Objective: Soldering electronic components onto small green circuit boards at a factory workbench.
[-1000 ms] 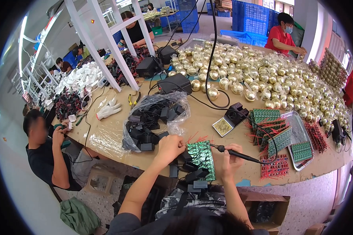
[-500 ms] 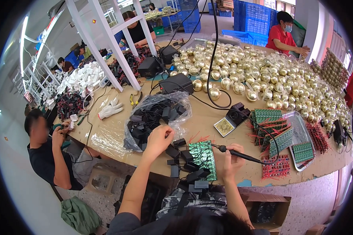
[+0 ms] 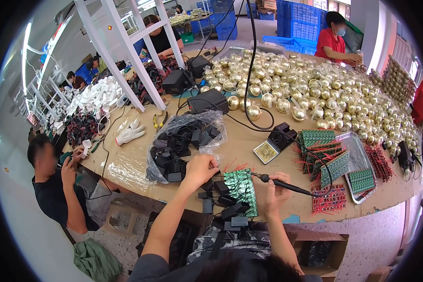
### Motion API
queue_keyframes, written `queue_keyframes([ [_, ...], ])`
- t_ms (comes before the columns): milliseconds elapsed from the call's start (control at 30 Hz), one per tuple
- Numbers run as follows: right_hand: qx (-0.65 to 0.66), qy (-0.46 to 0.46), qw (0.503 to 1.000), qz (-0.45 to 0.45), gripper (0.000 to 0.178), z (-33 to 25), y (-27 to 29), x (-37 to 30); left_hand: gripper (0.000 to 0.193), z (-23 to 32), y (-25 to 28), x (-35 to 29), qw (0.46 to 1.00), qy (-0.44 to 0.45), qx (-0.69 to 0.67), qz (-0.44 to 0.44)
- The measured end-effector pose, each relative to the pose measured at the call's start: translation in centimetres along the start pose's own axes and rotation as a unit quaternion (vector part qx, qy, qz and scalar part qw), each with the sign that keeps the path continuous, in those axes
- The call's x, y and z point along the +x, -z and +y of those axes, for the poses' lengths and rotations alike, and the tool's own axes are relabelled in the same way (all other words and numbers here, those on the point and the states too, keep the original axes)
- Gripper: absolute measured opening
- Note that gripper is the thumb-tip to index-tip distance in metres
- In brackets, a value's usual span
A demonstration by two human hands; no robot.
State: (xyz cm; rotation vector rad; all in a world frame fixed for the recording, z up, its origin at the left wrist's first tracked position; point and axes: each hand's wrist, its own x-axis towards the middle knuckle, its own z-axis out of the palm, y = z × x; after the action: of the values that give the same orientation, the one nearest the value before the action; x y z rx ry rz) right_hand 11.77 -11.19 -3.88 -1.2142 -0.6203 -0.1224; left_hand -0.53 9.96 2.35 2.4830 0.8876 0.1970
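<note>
So the hands are apart here. Right hand (image 3: 278, 193) is wrapped around a soldering iron (image 3: 289, 185) pen-style, tip by the top edge of the green circuit board (image 3: 242, 193). Left hand (image 3: 201, 170) is curled near the board's upper-left corner; can't tell if it's pinching a thin wire or nothing. Board's on the bench right between them, black boxes (image 3: 236, 210) crowded along its left side.

What'd worry me: neither hand seems to pin the board, so a nudge from the tip or a tug on those boxes' leads could shift it and spoil a joint. If the iron's hot, a slip might singe the red wires (image 3: 234, 165) or the left fingertips.

Pose-wise, both forearms angle up from the bottom edge, the left slanting rightward, the right steeper.

Further out: plastic bag (image 3: 221, 123) of more boxes, iron stand (image 3: 283, 136), stacked boards (image 3: 334, 169), heaped gold balls (image 3: 286, 89).
</note>
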Motion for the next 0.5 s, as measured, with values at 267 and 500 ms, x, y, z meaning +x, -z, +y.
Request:
queue_keyframes([
  [267, 0.013, -0.007, 1.000, -0.011, 0.016, -0.3, -0.2, 0.1, 0.010, 1.1, -1.3, -1.3, 0.982, -0.172, -0.058, 0.054],
  [500, 0.003, -0.008, 0.999, -0.039, 0.016, 0.0, -0.7, -0.1, 0.008, 1.5, -2.9, -1.2, 0.980, -0.190, -0.002, 0.063],
])
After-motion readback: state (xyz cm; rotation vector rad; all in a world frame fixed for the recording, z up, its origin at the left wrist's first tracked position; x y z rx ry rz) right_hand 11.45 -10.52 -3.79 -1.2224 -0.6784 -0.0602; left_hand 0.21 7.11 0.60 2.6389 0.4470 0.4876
